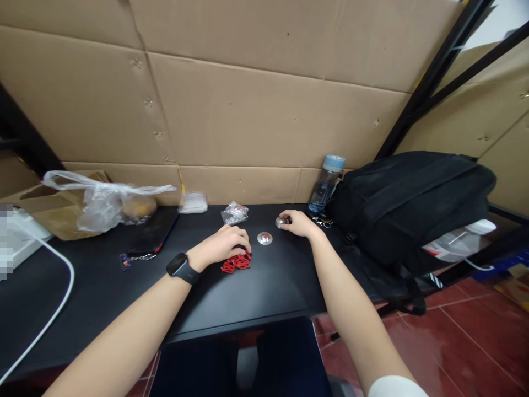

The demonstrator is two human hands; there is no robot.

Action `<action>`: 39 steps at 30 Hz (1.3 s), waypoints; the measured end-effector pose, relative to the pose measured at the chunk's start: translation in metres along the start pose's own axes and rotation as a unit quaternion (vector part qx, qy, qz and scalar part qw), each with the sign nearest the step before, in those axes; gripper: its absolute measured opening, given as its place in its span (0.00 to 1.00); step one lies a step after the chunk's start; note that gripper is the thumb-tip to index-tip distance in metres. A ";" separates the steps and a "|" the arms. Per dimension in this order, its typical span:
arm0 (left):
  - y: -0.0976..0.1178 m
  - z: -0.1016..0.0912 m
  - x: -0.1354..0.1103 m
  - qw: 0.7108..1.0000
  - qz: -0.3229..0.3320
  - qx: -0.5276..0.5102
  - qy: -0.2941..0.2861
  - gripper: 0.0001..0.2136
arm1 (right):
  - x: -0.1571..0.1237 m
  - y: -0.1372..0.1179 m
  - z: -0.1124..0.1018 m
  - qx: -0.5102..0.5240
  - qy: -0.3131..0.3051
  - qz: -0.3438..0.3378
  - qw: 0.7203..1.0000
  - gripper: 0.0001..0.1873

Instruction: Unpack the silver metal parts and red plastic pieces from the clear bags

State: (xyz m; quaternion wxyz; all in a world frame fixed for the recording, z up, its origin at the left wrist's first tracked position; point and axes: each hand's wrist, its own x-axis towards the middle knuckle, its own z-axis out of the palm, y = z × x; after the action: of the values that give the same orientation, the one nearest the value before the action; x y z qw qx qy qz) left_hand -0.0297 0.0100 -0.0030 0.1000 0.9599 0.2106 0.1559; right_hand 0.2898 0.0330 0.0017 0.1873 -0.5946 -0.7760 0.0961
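Observation:
My left hand (225,244), a black smartwatch (182,268) on its wrist, rests curled on the black table (268,286) with its fingertips on a small pile of red plastic pieces (235,263). My right hand (298,223) lies further back, fingers closed round a small round silver piece (280,221). Between the two hands a second silver disc (264,238) lies flat on the table. A small clear bag with red bits (234,213) sits just behind my left hand.
A black backpack (413,204) fills the table's right end, with a blue-capped water bottle (327,182) and key rings (322,221) beside it. At left are a plastic bag on a cardboard box (103,201), a dark notebook (152,231), a keychain (132,259) and a white cable (61,286). Cardboard lines the wall.

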 end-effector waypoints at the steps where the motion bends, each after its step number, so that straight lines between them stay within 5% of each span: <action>1: 0.001 0.000 0.000 1.000 0.001 -0.001 -0.003 0.06 | 0.000 0.000 0.001 -0.001 0.001 0.001 1.000 0.19; 6: 0.004 -0.002 0.004 1.000 -0.014 -0.017 0.017 0.05 | 0.002 0.002 0.003 0.006 0.007 -0.003 1.000 0.17; 15: 0.015 -0.009 0.007 0.972 -0.097 -0.150 0.151 0.06 | 0.001 0.002 0.001 0.052 0.076 -0.015 0.996 0.20; 23: 0.003 0.006 0.014 0.903 -0.164 -0.333 0.215 0.11 | 0.003 -0.030 0.008 0.232 0.123 -0.068 0.963 0.21; 34: 0.009 0.014 0.019 0.776 -0.190 -0.526 0.291 0.13 | -0.006 -0.083 0.016 0.419 0.080 -0.096 0.899 0.22; 39: 0.006 0.017 0.020 0.771 -0.192 -0.510 0.330 0.17 | -0.007 -0.088 0.020 0.447 0.072 -0.083 0.888 0.22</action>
State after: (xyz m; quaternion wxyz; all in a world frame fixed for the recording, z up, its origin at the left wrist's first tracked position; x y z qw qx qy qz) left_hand -0.0039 0.0115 -0.0122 0.5267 0.5970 0.3006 0.5252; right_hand 0.2054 0.0039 0.0152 0.4960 -0.3866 -0.6820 0.3734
